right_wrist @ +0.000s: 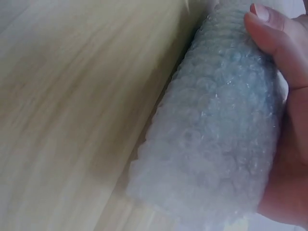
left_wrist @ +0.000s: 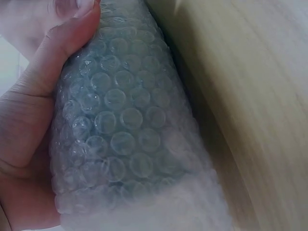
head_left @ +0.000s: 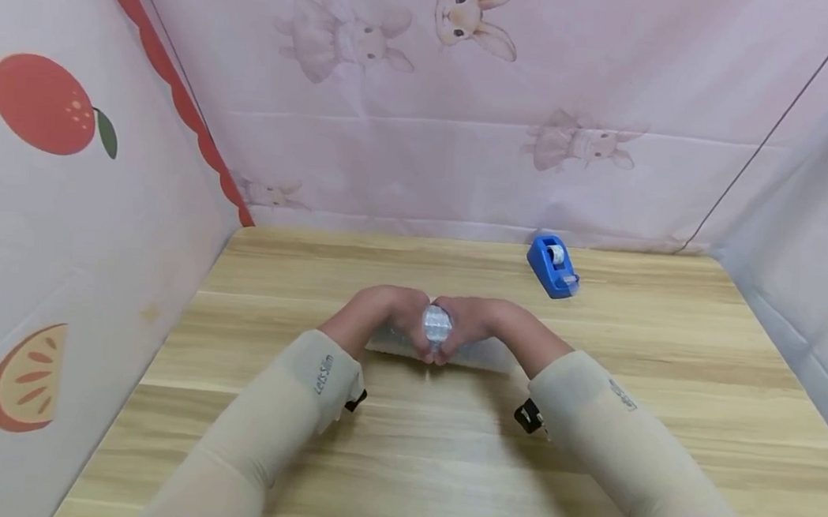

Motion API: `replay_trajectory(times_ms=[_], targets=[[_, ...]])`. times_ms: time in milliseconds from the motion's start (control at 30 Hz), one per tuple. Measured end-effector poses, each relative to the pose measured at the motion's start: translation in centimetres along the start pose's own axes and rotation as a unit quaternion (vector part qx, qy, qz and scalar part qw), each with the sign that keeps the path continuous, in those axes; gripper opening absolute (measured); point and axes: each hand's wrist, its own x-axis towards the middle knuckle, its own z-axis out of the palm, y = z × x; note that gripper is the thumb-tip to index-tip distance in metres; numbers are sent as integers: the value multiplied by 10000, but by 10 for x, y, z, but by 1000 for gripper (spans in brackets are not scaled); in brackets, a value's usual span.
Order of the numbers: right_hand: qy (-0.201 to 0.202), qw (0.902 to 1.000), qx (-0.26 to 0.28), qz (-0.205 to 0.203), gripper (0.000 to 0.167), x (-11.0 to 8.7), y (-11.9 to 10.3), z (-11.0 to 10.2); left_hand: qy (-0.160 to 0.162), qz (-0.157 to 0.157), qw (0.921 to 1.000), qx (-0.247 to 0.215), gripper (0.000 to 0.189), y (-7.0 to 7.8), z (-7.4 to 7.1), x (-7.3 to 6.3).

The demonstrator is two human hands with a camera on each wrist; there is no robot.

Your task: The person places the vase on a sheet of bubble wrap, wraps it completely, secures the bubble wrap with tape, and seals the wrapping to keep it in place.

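Observation:
A roll of clear bubble wrap (head_left: 482, 355) lies crosswise on the wooden table, in front of me. My left hand (head_left: 405, 315) and right hand (head_left: 470, 319) meet at its middle, thumbs close together, gripping the roll from both sides. In the left wrist view, the left thumb (left_wrist: 77, 29) lies along the roll's upper side, and a greenish tint shows through the bubbles (left_wrist: 127, 120). The right wrist view shows the right thumb (right_wrist: 272, 29) on top of the wrap (right_wrist: 211, 125), with the palm along its far side. The other fingers are mostly hidden behind the roll.
A blue tape dispenser (head_left: 553, 267) with a roll of tape stands at the back right of the table (head_left: 401, 463). Printed cloth walls (head_left: 419, 172) rise behind the table and along its left and right sides.

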Motion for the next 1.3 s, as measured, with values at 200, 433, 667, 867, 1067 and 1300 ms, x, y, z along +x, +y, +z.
replay_trajectory(times_ms=[200, 433, 667, 867, 1067, 1300], targets=[[703, 9876, -1306, 519, 104, -15, -7, 11, -107, -149, 9995, 249, 65, 2, 0, 3], [1747, 9404, -2873, 503, 121, -21, -22, 34, -374, -236, 9985, 330, 85, 2, -7, 7], [2429, 9282, -2771, 516, 109, -14, -19, 42, -546, -246, 9980, 192, 76, -2, -15, 12], [2592, 9332, -2464, 357, 95, -9, -20, 40, -631, -391, 9972, 71, 77, -10, -19, 15], [2526, 9345, -2497, 248, 89, -4, -16, 38, -555, -508, 9972, -34, 84, -10, -18, 12], [2435, 9321, -2673, 208, 90, -3, -17, 40, -331, -414, 9985, -139, 79, -8, -12, 4]])
